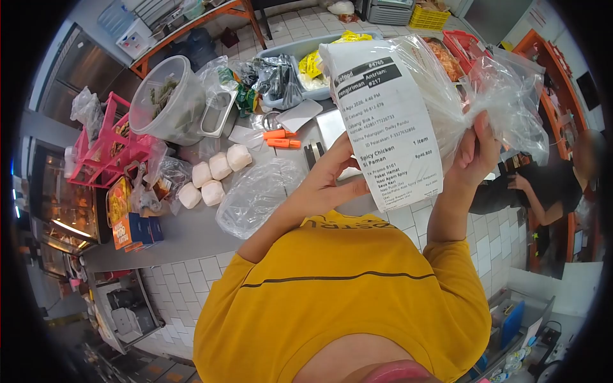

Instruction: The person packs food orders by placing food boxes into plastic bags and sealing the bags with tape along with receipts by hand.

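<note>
The right hand (476,143) is gripping the bag (426,75) by its neck; the left hand's (329,182) hold behind the receipt (389,121) isn't showing; handling likely demands steadiness.

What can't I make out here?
All in the head view:
Bag contents: hidden by receipt and crumpled plastic.
Left hand, fingertips: behind the receipt.
Receipt's bottom lines: too small.
Co-worker's head: blurred.
Grey crate: cut off by the top edge.

Clear bag (436,80), neck gathered; white receipt (391,131) (black-printed) against its side.
</note>
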Demonstrator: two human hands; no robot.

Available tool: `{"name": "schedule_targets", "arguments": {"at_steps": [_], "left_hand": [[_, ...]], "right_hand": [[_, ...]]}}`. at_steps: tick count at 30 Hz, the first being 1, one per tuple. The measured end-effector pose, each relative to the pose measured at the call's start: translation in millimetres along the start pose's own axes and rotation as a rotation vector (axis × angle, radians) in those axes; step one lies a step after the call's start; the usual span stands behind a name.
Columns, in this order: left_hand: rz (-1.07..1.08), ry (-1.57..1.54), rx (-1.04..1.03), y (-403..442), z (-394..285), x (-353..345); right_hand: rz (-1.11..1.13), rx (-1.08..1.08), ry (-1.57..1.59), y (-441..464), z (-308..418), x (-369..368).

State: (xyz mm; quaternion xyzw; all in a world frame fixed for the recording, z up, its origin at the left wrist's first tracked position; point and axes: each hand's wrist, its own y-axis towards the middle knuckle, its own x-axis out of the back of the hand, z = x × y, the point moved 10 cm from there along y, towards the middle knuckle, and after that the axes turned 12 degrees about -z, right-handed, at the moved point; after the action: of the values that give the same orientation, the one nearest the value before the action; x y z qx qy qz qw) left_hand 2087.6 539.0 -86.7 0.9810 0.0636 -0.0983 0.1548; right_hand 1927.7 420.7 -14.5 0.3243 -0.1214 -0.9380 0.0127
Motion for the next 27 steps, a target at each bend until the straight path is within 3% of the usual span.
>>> {"name": "schedule_targets", "arguments": {"at_steps": [5,27], "left_hand": [[0.027,0.051,0.057,-3,4,-1],[0.072,0.079,0.041,-1,2,-18]], "right_hand": [[-0.084,-0.001,-0.008,-2,-8,23],[0.033,0.100,0.000,0,0,33]]}}
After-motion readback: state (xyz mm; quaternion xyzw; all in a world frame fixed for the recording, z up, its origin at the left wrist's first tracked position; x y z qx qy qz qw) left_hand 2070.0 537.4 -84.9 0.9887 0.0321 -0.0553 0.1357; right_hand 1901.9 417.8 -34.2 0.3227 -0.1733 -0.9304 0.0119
